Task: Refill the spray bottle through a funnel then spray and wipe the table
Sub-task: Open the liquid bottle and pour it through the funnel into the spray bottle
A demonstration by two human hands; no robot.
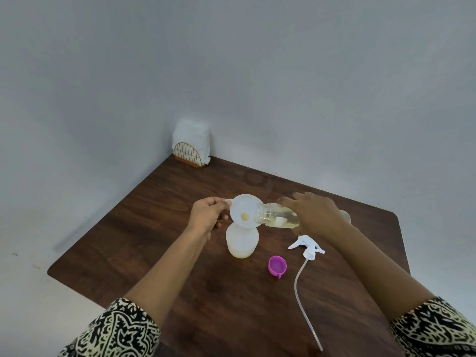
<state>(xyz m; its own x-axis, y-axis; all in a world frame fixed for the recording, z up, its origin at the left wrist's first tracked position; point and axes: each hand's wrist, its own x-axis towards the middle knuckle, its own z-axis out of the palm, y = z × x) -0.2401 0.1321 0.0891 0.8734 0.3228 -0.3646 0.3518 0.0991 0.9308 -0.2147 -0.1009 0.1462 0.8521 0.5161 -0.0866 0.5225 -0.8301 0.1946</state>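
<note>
A dark, wood-grained worktop (pixel 231 305) with rounded corners sits in the angle of a plain grey wall (pixel 283 86). Near its middle a squat bottle (pixel 242 240) of frosted white plastic stands upright, with a round white funnel (pixel 244 210) seated in its neck. The funnel's shallow, smooth bowl tips slightly toward the camera, and a small yellowish pool sits at its throat.

The left grip (pixel 208 215) pinches a small tab on the funnel's left rim between thumb and fingers. The right grip (pixel 316 212) is curled over a clear jar (pixel 278 215) of ribbed transparent plastic, holding it tilted almost level with its open mouth just over the funnel's right edge. Pale yellow liquid lies along the jar's lower side.

The white trigger head (pixel 306 247) lies on its side on the worktop to the right of the bottle. Its thin, translucent tube (pixel 301 292) trails toward the near edge in a soft curve. Between the head and the bottle lies a round purple cap (pixel 277 265), open side up, with a small tab on its rim.

In the far corner a brass-coloured wire holder (pixel 188 154) with an arched front keeps a stack of white, crinkly napkins (pixel 192 135) upright. Both forearms come out of loose sleeves (pixel 121 328) with a black-and-cream print.
</note>
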